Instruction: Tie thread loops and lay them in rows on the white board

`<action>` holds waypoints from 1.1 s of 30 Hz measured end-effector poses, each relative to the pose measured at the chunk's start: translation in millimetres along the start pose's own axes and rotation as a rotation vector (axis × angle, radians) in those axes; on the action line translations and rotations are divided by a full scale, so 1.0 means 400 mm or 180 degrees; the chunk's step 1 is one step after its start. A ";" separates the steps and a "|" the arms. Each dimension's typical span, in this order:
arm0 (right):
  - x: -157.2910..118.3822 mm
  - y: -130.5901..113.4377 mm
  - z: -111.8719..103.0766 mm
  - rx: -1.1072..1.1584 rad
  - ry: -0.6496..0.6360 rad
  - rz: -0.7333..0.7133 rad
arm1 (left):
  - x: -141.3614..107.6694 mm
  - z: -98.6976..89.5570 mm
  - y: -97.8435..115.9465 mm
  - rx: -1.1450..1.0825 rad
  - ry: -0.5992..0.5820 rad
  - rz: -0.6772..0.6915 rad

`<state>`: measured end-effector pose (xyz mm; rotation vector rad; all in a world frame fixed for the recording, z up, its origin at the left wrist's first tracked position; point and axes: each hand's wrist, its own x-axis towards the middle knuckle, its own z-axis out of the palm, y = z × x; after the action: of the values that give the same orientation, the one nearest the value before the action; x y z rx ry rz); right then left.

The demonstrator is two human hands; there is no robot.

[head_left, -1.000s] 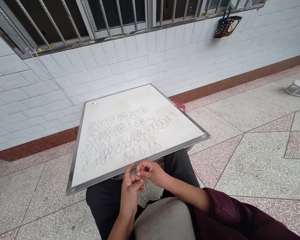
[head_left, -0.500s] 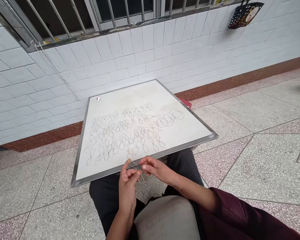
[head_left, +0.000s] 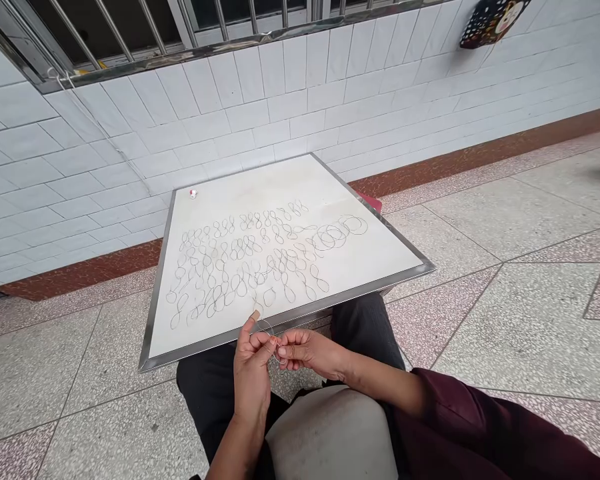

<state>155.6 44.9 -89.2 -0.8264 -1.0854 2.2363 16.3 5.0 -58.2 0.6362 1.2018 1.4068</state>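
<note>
My left hand [head_left: 253,363] pinches a thin looped wire or cord [head_left: 269,325] between thumb and fingers, its index finger stretched out with a tan wrap on the tip. Against it, my right hand [head_left: 307,352] is closed on the same thin loop, fingertips almost touching the left thumb. Both hands are just off the near edge of a white board [head_left: 250,183] with a metal rim. Many thin loops lie on the board in rows, several twisted into figure eights [head_left: 289,288]. Rounder loops [head_left: 353,225] overlap at the right. Whether the strand is wire or cord, I cannot tell.
A small white and red object [head_left: 193,194] lies at the board's far left corner. Behind stands a white tiled wall [head_left: 260,100] with a barred window [head_left: 155,27] and a hanging dotted bag [head_left: 493,23]. Something red [head_left: 373,201] shows under the board's right side.
My right hand has moved down and left, and its fingers have closed on the loop beside my left thumb. The left hand keeps its pinch. The view has shifted slightly.
</note>
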 end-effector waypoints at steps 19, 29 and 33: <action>-0.004 -0.010 -0.001 -0.2020 0.1057 -0.1209 | 0.010 0.020 0.014 0.0723 -0.0052 0.0300; -0.012 -0.021 0.006 -0.1903 0.1095 -0.1261 | 0.013 0.009 0.006 0.0274 -0.0115 0.0181; -0.015 -0.025 0.004 -0.2028 0.1114 -0.1276 | 0.019 0.004 0.003 -0.0059 -0.0135 0.0025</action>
<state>160.4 45.4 -78.5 -1.0802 -1.6340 1.3564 15.3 12.8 -58.6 0.6555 1.1529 1.4029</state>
